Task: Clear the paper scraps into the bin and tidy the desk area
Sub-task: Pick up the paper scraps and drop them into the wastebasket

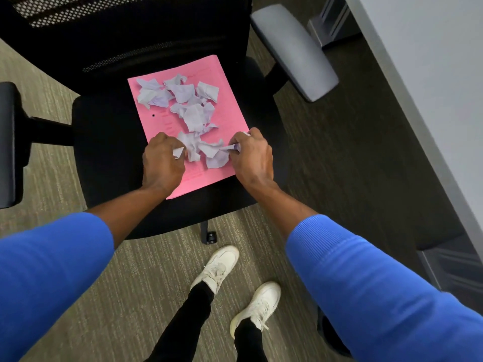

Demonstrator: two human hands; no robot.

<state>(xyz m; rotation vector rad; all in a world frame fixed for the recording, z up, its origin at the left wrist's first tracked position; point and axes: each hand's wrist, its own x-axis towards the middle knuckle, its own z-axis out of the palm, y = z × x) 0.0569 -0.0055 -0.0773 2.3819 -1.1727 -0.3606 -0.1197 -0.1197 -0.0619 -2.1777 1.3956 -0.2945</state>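
Note:
A pink folder (224,111) lies flat on the black seat of an office chair (104,137). Several crumpled white paper scraps (188,100) are strewn over it. My left hand (162,163) rests on the folder's near left part, fingers closed on a small white scrap (178,152). My right hand (252,155) is at the folder's near right edge, pinching another paper scrap (232,147). More scraps (209,152) lie between my two hands. No bin is in view.
The chair's mesh back (125,27) rises at the far side, a black armrest (7,142) at left and a grey armrest (295,50) at right. A grey desk top (431,74) runs along the right. Carpet floor (78,296) and my white shoes (217,267) lie below.

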